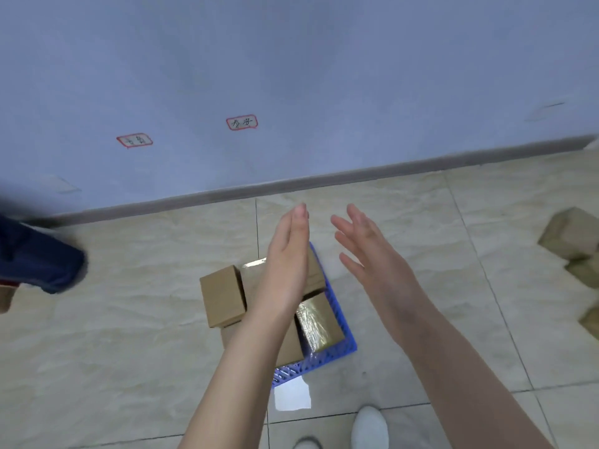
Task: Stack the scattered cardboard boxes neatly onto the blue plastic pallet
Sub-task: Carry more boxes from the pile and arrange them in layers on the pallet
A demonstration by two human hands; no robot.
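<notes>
Both forearms reach out from the bottom of the view, and below them white shoes (369, 429) stand on the tiled floor (129, 319) beside a white sheet of paper (292, 396). Neither hand carries anything: the left hand (285, 267) is flat with fingers together, its grip wide and empty, held above the stack, and whether it touches a box cannot be told; the right hand (366, 251) is spread open with fingers apart, in the air and apart from everything. Several cardboard boxes (223, 296) already sit on the blue plastic pallet (337, 348), one wrapped in shiny tape (319, 322). This looks like a pause between placements. More scattered boxes (570, 238) lie on the floor well off to the right, near the wall (291, 76), so the next move likely calls for turning right, stooping, and closing both hands on one of them.
</notes>
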